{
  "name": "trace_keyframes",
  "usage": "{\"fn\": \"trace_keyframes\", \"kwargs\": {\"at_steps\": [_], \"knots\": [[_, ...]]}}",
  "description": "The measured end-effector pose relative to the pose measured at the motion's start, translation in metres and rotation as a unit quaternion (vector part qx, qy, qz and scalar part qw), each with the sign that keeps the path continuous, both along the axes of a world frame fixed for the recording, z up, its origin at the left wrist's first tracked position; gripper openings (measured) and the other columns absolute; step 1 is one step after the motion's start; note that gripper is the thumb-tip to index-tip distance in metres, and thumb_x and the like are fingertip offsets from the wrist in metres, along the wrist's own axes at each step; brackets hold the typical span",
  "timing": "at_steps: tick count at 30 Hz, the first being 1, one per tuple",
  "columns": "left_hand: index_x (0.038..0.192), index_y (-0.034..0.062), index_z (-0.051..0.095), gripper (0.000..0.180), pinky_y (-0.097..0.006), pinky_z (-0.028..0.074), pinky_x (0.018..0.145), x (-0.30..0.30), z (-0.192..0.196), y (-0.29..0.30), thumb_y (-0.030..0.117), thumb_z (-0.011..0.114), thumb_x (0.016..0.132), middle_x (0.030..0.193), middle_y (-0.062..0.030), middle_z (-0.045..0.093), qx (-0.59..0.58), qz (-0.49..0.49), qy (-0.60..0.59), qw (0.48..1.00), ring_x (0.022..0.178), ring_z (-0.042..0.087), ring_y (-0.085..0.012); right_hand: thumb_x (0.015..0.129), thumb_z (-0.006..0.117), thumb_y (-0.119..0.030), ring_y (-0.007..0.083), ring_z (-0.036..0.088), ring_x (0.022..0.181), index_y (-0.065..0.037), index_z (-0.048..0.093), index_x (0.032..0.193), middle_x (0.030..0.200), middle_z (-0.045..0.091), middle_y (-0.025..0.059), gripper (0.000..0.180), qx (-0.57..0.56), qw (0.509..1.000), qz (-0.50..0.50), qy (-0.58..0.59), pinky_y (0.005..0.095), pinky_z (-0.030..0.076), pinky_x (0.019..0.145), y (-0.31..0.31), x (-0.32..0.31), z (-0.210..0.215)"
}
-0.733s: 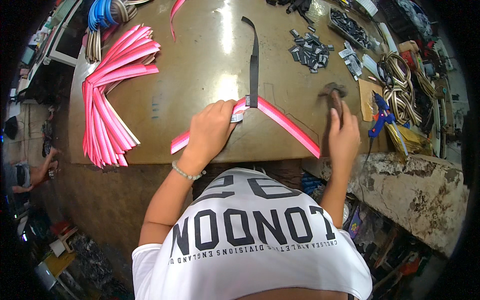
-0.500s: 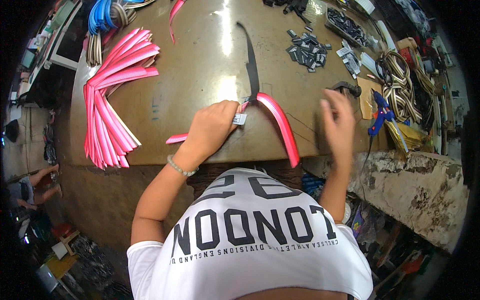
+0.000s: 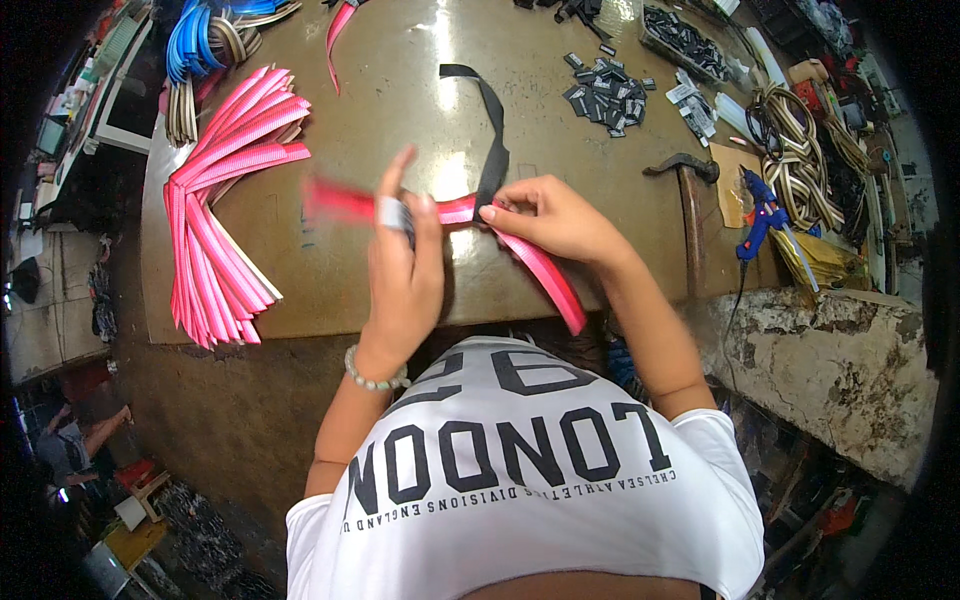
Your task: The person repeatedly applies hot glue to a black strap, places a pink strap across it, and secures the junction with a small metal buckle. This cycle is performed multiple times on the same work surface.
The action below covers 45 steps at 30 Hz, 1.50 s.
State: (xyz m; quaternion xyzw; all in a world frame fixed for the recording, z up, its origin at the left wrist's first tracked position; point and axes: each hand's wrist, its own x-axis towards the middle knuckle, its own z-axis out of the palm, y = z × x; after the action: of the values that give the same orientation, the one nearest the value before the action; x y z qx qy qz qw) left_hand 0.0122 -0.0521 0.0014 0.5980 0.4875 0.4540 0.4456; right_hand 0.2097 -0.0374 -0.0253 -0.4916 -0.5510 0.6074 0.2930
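A pink webbing strap (image 3: 550, 277) runs across the table in front of me, bent where a thin black strap (image 3: 490, 110) crosses it. My right hand (image 3: 550, 218) pinches the two straps at that crossing between thumb and fingers. To its left, my left hand (image 3: 405, 255) has its index finger raised and its thumb close by, with the pink strap passing at these fingers. A small white and black label (image 3: 395, 214) sits at the same fingers. The strap's left end is blurred. The black strap stretches away toward the far side of the table.
Left lies a fanned pile of pink straps (image 3: 215, 210), with blue strap bundles (image 3: 190, 45) behind. On the right are a hammer (image 3: 692, 225), a blue glue gun (image 3: 765, 215), small black labels (image 3: 607, 95), a box of black parts (image 3: 685, 42) and coiled cords (image 3: 795, 165).
My right hand has come in from the right and taken hold at the crossing. My left hand has shifted left with the label and turned its fingers upward. The hammer is now uncovered.
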Motion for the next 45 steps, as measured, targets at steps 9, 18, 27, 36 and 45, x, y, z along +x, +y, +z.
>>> {"fn": "trace_keyframes", "kwargs": {"at_steps": [9,18,27,36,45], "knots": [[0.097,0.0012,0.066,0.019,-0.037,0.045,0.077,-0.006,-0.004,0.019,0.018,0.066,0.09,0.088,-0.014,0.059,0.067,-0.162,0.221,0.959,0.085,0.058,-0.0301,0.097,0.064,-0.026,0.0079,0.063,0.083,0.001,0.063,0.106,0.09,0.068,0.0049,0.029,-0.096,0.988,0.101,0.067,0.0244,0.05,0.074,-0.004,0.017,0.01],[0.099,-0.001,0.063,0.019,-0.044,0.045,0.082,0.005,-0.022,0.012,0.012,0.065,0.086,0.09,-0.0153,0.058,0.123,-0.106,0.329,0.93,0.091,0.058,-0.0335,0.076,0.069,-0.004,0.0365,0.035,0.135,-0.012,0.065,0.119,0.153,0.041,0.0078,0.044,0.368,0.923,-0.04,-0.103,0.0454,0.03,0.112,-0.005,-0.005,0.02],[0.092,0.0054,0.06,0.016,-0.044,0.049,0.065,0.018,-0.043,0.004,0.012,0.07,0.082,0.084,-0.0128,0.067,0.107,-0.018,0.283,0.953,0.078,0.065,-0.0341,0.082,0.062,-0.003,0.0334,0.06,0.096,-0.008,0.064,0.116,0.118,0.058,0.0129,0.035,0.346,0.868,-0.164,-0.316,0.0421,0.051,0.082,-0.009,-0.04,-0.021],[0.09,0.0039,0.062,0.017,-0.04,0.05,0.06,0.014,-0.055,0.004,0.015,0.073,0.082,0.079,-0.0169,0.067,0.148,-0.002,0.267,0.952,0.071,0.066,-0.0348,0.079,0.069,0.0,0.0288,0.064,0.087,-0.005,0.065,0.104,0.113,0.057,0.0112,0.026,0.452,0.838,-0.211,-0.221,0.0398,0.054,0.072,-0.039,-0.035,-0.02],[0.148,0.0101,0.034,0.077,-0.041,0.048,0.053,0.017,-0.053,0.005,0.02,0.074,0.083,0.069,-0.0114,0.06,0.135,0.018,0.289,0.947,0.058,0.063,-0.032,0.08,0.068,-0.002,0.0311,0.056,0.098,-0.005,0.064,0.115,0.126,0.047,0.0185,0.035,0.341,0.871,-0.238,-0.263,0.0426,0.049,0.086,-0.029,-0.038,-0.008]]}}
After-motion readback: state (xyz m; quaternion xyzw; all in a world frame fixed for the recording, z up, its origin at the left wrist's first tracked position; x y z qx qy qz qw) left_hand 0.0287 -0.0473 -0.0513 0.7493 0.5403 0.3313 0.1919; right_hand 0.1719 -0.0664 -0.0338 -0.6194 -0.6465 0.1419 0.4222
